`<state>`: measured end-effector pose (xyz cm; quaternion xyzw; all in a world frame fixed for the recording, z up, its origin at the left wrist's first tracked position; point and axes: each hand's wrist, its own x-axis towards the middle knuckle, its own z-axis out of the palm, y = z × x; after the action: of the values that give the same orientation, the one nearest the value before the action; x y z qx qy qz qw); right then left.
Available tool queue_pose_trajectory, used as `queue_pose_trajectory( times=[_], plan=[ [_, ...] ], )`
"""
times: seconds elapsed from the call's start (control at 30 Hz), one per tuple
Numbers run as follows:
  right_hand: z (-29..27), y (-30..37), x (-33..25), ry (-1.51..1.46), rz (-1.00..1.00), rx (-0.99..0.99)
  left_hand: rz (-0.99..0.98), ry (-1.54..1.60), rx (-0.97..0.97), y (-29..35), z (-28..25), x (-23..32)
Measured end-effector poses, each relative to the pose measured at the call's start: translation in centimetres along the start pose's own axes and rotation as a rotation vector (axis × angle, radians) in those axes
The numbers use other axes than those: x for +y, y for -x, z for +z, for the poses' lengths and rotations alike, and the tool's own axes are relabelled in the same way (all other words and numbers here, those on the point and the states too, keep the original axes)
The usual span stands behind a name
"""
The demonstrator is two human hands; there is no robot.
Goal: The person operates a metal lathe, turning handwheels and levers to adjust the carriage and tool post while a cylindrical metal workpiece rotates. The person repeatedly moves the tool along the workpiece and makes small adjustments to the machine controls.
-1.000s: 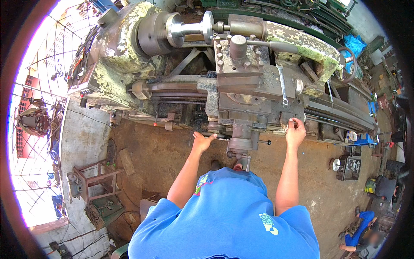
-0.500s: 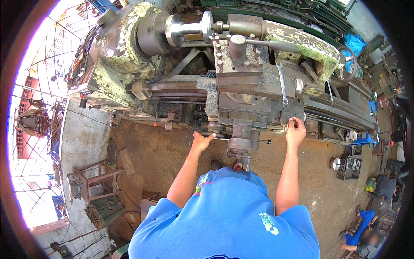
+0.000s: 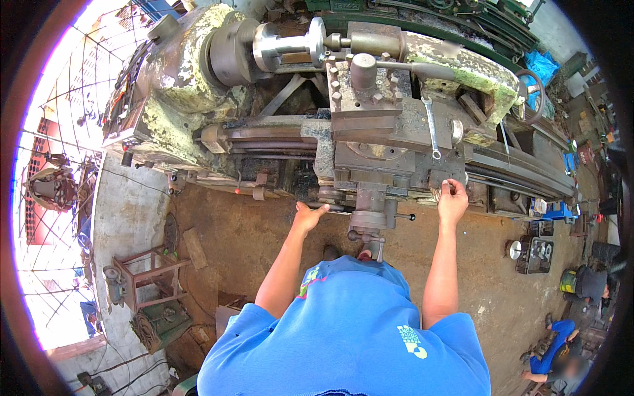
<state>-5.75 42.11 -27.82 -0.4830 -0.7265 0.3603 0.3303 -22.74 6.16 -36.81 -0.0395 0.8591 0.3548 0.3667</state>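
Note:
A large metal lathe with peeling pale paint point(image 3: 165, 79) stretches across in front of me. Its chuck point(image 3: 231, 51) carries a shiny flanged metal workpiece point(image 3: 290, 45), with the tailstock point(image 3: 380, 45) at its right end. My left hand point(image 3: 309, 216) is closed on the rim of a dark handwheel point(image 3: 335, 206), low on the carriage's left side; its thumb points right and the other fingers are mostly hidden. My right hand point(image 3: 453, 203) pinches something small at the carriage's right front, covered by the fingers. Above it, a spanner point(image 3: 432, 129) lies beside the tool post point(image 3: 363, 72).
Between my hands, the cross-slide crank point(image 3: 368, 239) sticks out toward my body. A rusty metal frame point(image 3: 152, 277) stands at left. On the right floor is a black crate point(image 3: 535, 255); farther right, a person in blue trousers point(image 3: 555, 343) is low on the floor.

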Motion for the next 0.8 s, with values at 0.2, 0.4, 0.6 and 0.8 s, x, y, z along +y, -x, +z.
queue_pose_trajectory(
  times=[0.2,0.4,0.6,0.8],
  plan=[
    [0.1,0.0,0.0,0.028,-0.002,0.01,-0.002,0.024,-0.006,0.0,-0.3,0.1],
    [-0.4,0.8,-1.0,-0.049,-0.086,-0.028,0.029,-0.028,0.092,0.0,-0.1,-0.8],
    [-1.0,0.8,-1.6,-0.011,0.005,0.019,0.176,0.306,-0.072,-3.0,0.6,-3.0],
    [-1.4,1.2,-1.8,-0.069,0.042,0.036,-0.001,0.229,-0.14,-4.6,-0.5,-3.3]
  ],
)
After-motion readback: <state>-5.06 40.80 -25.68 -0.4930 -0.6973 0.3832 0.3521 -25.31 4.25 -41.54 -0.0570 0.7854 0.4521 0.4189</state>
